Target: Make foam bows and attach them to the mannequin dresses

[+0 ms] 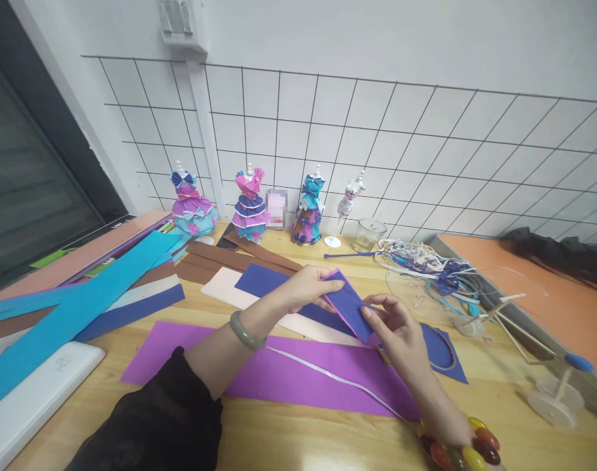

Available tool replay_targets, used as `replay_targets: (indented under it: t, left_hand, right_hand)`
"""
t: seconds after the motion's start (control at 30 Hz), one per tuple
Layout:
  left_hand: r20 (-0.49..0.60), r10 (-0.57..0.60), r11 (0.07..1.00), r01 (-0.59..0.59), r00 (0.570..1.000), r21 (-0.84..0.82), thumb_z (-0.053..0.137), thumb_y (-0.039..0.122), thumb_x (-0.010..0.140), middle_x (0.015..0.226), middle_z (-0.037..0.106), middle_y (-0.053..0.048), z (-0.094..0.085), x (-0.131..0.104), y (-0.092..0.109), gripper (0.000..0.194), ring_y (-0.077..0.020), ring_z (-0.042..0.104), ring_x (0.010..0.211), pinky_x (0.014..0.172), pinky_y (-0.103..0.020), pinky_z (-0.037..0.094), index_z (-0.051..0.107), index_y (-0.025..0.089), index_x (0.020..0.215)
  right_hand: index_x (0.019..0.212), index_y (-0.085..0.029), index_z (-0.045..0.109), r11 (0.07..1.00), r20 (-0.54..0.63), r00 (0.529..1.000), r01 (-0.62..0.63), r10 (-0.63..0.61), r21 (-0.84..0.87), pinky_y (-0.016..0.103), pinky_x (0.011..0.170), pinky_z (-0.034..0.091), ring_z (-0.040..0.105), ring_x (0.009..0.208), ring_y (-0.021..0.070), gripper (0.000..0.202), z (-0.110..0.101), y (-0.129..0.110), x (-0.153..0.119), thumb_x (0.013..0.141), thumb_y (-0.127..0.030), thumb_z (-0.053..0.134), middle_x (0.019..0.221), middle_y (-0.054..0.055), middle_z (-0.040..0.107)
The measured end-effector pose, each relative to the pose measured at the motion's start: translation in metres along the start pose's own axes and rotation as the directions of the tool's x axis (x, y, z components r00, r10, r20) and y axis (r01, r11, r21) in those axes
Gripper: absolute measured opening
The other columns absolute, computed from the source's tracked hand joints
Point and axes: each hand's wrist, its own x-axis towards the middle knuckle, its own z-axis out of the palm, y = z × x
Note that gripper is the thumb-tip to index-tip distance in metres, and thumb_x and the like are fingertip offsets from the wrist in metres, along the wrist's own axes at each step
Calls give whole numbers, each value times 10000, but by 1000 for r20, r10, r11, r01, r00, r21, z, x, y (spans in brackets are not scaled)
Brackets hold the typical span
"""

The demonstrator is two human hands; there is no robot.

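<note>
Between my hands is a small folded piece of blue and purple crepe paper [348,304], held tilted above the table. My left hand [308,288] pinches its upper left end with thumb and fingers. At its lower right end, my right hand [397,327] grips with the thumb on top and the fingers curled around. Beneath them lie a long purple strip [318,376], a pale pink strip [230,288] and a dark blue strip [264,281]. A thin white ribbon [323,371] runs across the purple strip toward my right wrist.
Small dress forms in paper dresses [249,206] and a bare one [347,199] stand along the wall, near a glass [370,235]. Turquoise strips [107,281] and a white box [48,399] lie left. Tangled ribbons [426,261] and wooden stick stands [558,399] sit right.
</note>
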Motion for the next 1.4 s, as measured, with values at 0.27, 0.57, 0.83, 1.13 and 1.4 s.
replay_targets:
  t: [0.27, 0.57, 0.83, 1.13, 1.4]
  left_hand:
    - [4, 11, 999, -11, 1000, 30, 610, 372, 685, 803, 625, -82, -1, 0, -1, 321, -131, 601, 674, 638, -288, 501, 590, 91, 839]
    - [59, -26, 998, 22, 998, 62, 616, 390, 675, 801, 626, -73, 7, -3, 2, 337, -122, 598, 648, 625, -275, 499, 603, 98, 844]
    - [70, -6, 998, 2, 998, 59, 627, 379, 673, 763, 612, -54, 7, -6, 3, 319, -102, 580, 618, 596, -248, 489, 604, 101, 828]
    - [46, -14, 995, 9, 999, 100, 625, 352, 678, 739, 602, -41, 9, -6, 5, 284, -88, 567, 588, 560, -217, 477, 605, 102, 813]
    - [56, 0, 987, -9, 998, 160, 593, 350, 700, 762, 609, -50, 6, -5, 3, 283, -102, 572, 620, 597, -234, 477, 611, 108, 847]
  right_hand:
    - [805, -191, 559, 995, 48, 999, 10, -5, -100, 246, 524, 442, 530, 639, 144, 234, 2, 0, -2, 715, -402, 612, 799, 41, 572]
    - [736, -194, 578, 983, 53, 995, 90, -82, -161, 305, 691, 439, 540, 770, 193, 192, 2, -2, -2, 746, -386, 580, 830, 61, 584]
    - [721, -197, 588, 982, 25, 999, 41, -37, -184, 273, 588, 435, 539, 663, 169, 214, 2, -3, -4, 733, -411, 588, 729, 27, 579]
    - [727, -193, 577, 987, 35, 999, 14, -8, -161, 265, 530, 443, 517, 644, 165, 232, 4, -4, -4, 727, -424, 588, 740, 37, 554]
    - [770, -197, 545, 993, 53, 998, 23, -17, -115, 261, 549, 457, 507, 638, 149, 199, 3, -1, -3, 741, -389, 591, 735, 31, 528]
